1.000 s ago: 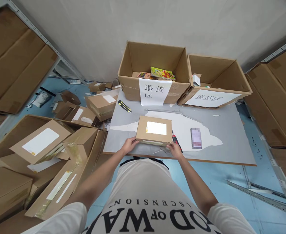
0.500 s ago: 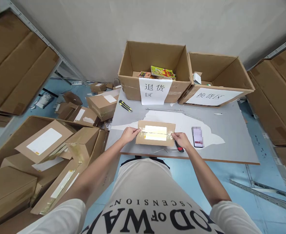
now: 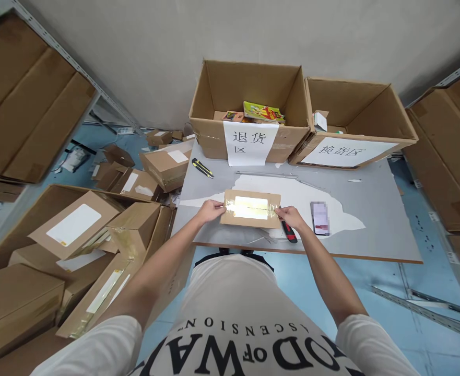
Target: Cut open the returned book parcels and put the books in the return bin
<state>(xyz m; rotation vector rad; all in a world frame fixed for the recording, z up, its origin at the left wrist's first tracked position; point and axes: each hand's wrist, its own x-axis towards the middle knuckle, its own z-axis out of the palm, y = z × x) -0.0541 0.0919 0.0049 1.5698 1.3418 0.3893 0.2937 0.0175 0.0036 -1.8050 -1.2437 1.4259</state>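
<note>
Between my two hands is a small flat cardboard box (image 3: 250,221) with a white label (image 3: 249,207) and shiny clear tape on its upper face. My left hand (image 3: 212,210) pinches its left edge, fingers closed. At the right edge my right hand (image 3: 290,216) is closed on the box too. A red and black utility knife (image 3: 289,232) shows just below my right hand, partly covered by it; whether it lies on the table or touches the hand I cannot tell. To the right lies a phone (image 3: 320,218), its screen lit and blurred.
Two large open cartons with paper signs, the left one (image 3: 210,138) holding booklets and the right one (image 3: 404,133), stand at the table's back. A yellow and black cutter (image 3: 202,168) lies on the grey table (image 3: 386,219). Left, a big carton (image 3: 53,190) holds several parcels.
The box has tilted and risen slightly away from me in both hands, and its label now glares with reflected light. More of the red knife shows below my right hand.
</note>
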